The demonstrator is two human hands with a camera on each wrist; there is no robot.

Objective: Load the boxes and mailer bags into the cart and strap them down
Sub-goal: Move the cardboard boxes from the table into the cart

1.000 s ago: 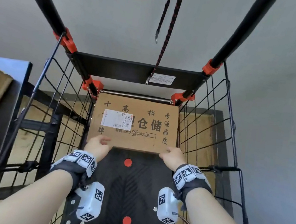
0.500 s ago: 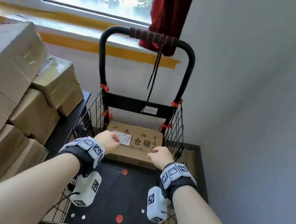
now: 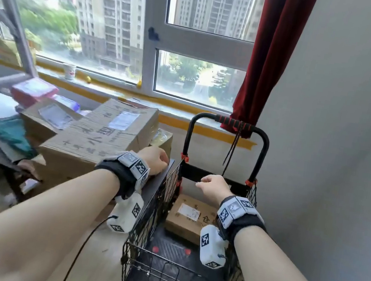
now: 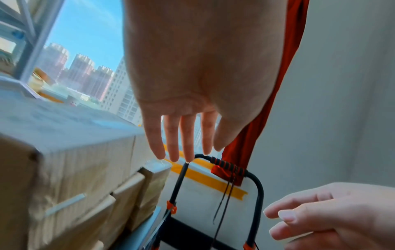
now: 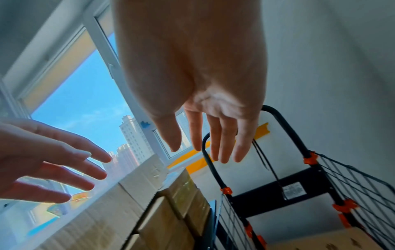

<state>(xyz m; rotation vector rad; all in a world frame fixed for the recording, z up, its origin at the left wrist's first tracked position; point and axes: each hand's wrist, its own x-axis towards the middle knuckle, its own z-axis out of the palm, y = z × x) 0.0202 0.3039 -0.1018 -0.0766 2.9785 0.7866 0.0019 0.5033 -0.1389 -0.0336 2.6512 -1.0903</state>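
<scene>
Box (image 3: 188,217) brown, white label, flat in cart (image 3: 168,186)

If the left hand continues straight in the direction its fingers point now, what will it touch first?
Probably the stack of cardboard boxes beside the cart. The left hand is open, holds nothing and points forward-left toward the stack's near corner. In the left wrist view the fingers sit just right of the boxes, so depth is uncertain.

Labelled brown box (image 3: 188,217) flat at far end of black wire cart (image 3: 152,210)
</scene>
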